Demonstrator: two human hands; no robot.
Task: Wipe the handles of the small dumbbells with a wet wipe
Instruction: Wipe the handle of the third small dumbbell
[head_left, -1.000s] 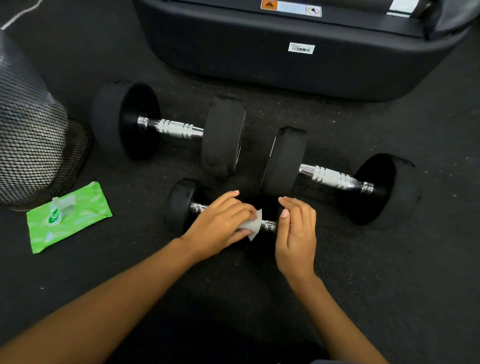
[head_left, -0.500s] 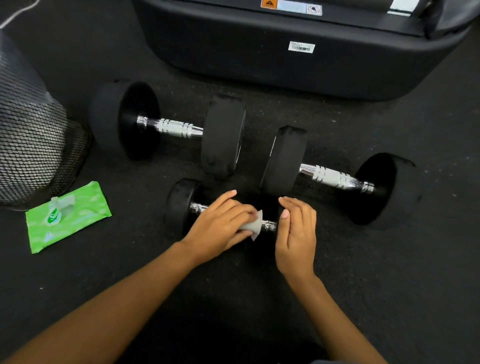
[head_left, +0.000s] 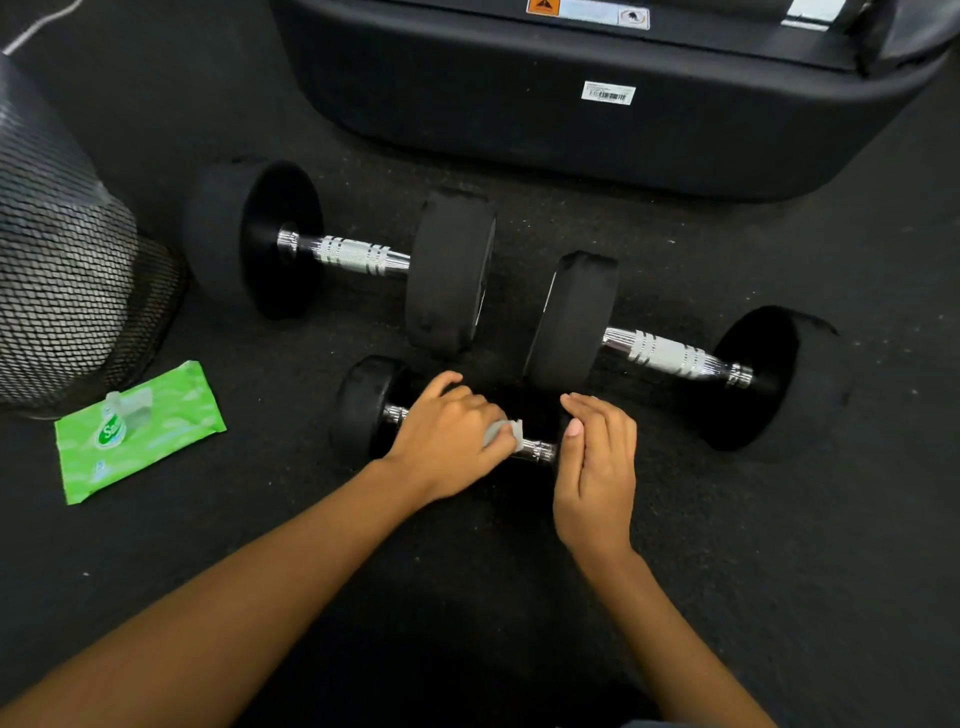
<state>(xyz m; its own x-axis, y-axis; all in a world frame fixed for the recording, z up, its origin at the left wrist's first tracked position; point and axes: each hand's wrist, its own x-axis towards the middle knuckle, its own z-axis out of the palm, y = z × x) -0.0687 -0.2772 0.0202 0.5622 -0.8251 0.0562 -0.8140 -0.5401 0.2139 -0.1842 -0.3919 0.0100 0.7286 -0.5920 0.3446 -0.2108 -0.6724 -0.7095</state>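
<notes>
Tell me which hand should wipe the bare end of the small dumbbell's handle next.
Left. The left hand holds the wipe on the handle, beside its bare stretch; the right hand is open, holding nothing.

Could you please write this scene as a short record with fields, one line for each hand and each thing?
left hand: grips the wipe on the handle
right hand: fingers straight, at the handle's right end
small dumbbell: on the floor, nearest the person
left big dumbbell: behind it, untouched
right big dumbbell: behind it, untouched
wipe pack: green, on the floor at left
mesh bin: far left
</notes>
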